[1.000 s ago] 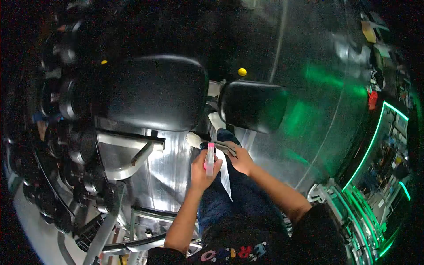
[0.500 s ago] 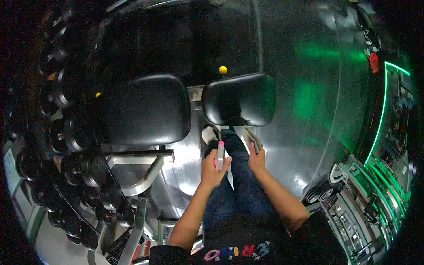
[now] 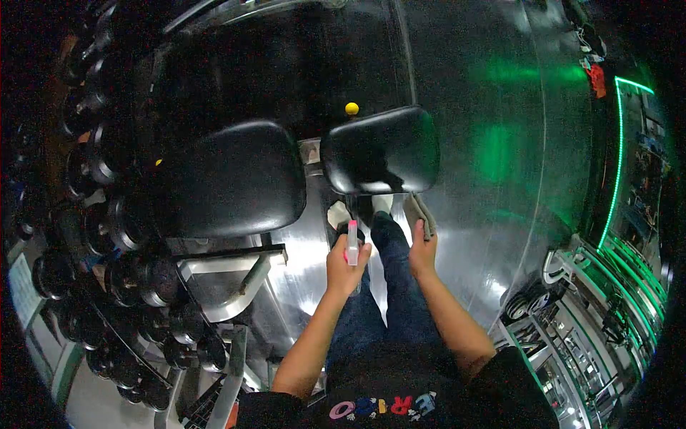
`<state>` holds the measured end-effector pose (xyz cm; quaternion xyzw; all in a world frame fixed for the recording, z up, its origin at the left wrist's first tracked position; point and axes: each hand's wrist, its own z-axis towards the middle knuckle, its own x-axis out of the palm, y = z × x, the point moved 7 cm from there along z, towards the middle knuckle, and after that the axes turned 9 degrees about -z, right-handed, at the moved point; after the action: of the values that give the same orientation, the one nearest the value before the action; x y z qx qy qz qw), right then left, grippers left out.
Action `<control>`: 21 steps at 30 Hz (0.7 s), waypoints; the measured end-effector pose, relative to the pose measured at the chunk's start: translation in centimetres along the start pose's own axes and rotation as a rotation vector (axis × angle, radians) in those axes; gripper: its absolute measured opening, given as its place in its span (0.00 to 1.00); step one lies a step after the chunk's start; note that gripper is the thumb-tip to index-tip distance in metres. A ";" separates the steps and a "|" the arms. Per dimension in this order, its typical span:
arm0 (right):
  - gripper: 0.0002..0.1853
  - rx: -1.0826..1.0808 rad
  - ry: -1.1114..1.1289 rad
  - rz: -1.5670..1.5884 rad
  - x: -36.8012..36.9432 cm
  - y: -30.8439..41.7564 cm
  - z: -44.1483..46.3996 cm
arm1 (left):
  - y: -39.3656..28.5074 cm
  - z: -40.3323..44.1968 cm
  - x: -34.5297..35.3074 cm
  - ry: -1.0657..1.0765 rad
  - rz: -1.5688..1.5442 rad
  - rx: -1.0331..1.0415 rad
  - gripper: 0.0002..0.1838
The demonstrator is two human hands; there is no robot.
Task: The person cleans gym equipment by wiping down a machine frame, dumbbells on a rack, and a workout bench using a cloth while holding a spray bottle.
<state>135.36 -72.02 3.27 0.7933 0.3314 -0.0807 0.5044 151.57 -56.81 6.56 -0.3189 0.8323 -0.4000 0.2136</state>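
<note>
My left hand (image 3: 344, 263) is wrapped round a clear spray bottle (image 3: 352, 247) with a pink top, held upright in front of my legs. In my right hand (image 3: 423, 252) is a folded grey cloth (image 3: 420, 216), gripped at its lower end. The cloth is close to the front edge of a small black padded seat (image 3: 382, 154). To the left of that lies a larger black pad (image 3: 243, 179), joined to it by a metal bracket (image 3: 311, 151). Neither hand touches the pads.
Racks of dark dumbbells (image 3: 128, 222) line the left side. A yellow ball-like knob (image 3: 351, 109) shows behind the small seat. At right are metal gym equipment (image 3: 557, 322) and a green-lit mirror frame (image 3: 620, 164). A metal bench support (image 3: 239, 297) stands at lower left.
The view has turned, and the pads sit farther left. My right hand has moved away from my left with the cloth, to the right. The bottle has stayed in my left hand.
</note>
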 end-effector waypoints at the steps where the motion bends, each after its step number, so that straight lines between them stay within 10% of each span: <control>1: 0.25 0.003 -0.002 -0.001 -0.3 -0.2 0.0 | 0.5 -0.1 0.1 -0.008 -0.054 -0.014 0.16; 19: 0.20 -0.080 0.121 -0.088 -1.3 2.6 4.0 | 1.3 1.0 2.0 -0.178 -0.189 -0.016 0.11; 21: 0.20 -0.407 0.074 -0.227 -0.8 5.5 5.0 | 1.8 0.8 1.9 -0.189 -0.237 -0.049 0.11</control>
<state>139.13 -78.11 5.30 0.6354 0.4459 -0.0392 0.6292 150.04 -57.70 4.49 -0.4563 0.7745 -0.3700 0.2345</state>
